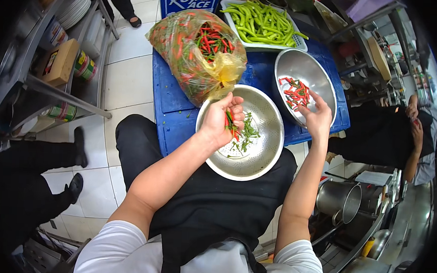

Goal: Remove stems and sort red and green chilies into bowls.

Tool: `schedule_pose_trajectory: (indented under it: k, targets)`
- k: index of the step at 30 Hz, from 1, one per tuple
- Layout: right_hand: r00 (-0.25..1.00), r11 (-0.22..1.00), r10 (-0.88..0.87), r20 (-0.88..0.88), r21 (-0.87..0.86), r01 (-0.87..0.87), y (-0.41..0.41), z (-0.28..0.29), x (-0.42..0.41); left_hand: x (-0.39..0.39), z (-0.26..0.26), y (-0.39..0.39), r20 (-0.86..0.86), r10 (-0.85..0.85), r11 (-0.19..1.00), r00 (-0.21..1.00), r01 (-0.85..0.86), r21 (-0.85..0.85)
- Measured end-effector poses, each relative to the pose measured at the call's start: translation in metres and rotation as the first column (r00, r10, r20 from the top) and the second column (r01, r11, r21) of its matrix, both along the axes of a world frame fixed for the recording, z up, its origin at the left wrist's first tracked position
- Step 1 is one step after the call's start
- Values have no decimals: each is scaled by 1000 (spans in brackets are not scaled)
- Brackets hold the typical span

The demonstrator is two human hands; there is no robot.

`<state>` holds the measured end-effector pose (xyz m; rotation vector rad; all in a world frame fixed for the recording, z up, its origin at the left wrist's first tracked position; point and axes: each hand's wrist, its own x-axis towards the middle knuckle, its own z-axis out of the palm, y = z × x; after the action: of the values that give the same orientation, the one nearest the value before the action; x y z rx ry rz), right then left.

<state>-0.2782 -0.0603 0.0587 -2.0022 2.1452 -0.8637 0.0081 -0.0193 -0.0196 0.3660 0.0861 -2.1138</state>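
Note:
Several red chilies with green stems [229, 119] are gripped in my left hand [221, 122], held above a metal colander [268, 146]. Green chili stems [249, 134] lie scattered in the colander's bottom. My right hand [317, 117] reaches into a stainless steel bowl [320, 73], thumb and fingers apart beside a small heap of red chilies [296, 94]. Whether its fingertips touch a chili I cannot tell. Behind the colander rests a clear plastic bag [178, 51], its mouth open on many red chilies with green stems [212, 41].
Everything stands on a blue plastic surface [171, 124]. A white basket of long green peppers [261, 25] and a blue tin [190, 1] sit at the back. Steel shelving [68, 95] borders the left. People stand at left and right; a large pot [339, 200] is at right.

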Motion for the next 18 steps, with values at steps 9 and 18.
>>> schedule_pose_trajectory:
  k: [9, 18]
  targets:
    - [798, 886, 440, 411, -57, -459, 111, 15, 149, -11, 4, 10, 72, 201, 973, 977, -208, 103]
    - [896, 905, 421, 138, -132, -405, 108, -11, 158, -15, 18, 23, 150, 185, 981, 971, -192, 30]
